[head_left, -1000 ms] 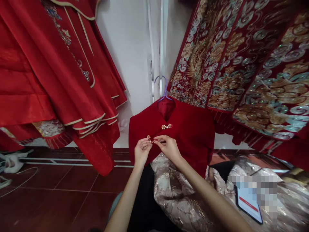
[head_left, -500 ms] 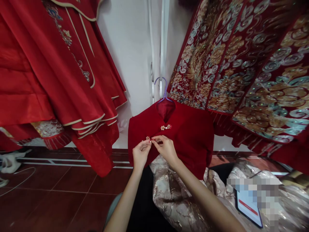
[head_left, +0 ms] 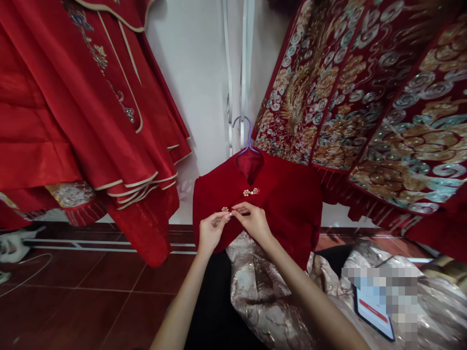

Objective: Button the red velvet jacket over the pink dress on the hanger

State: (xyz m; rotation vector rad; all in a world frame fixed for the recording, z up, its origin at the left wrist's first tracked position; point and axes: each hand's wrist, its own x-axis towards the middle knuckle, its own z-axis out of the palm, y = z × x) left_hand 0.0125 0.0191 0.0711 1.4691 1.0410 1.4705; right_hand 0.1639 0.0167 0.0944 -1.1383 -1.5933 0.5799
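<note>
Red cloth hangs in front of us as a jacket (head_left: pixel 292 209) on a purple hanger (head_left: pixel 250 136). We have the lower clasp (head_left: pixel 225 209) of the jacket front between our fingertips, just below the fastened upper clasp (head_left: pixel 251 192). Our left hand (head_left: pixel 210 232) is nearly closed, thumb and finger pinching at the clasp, and our right hand (head_left: pixel 256 224) pinches beside it, its other fingers loosely bent. Our fingertips almost meet, hiding how the small parts join. Shiny patterned fabric (head_left: pixel 251 272) lies below the jacket.
</note>
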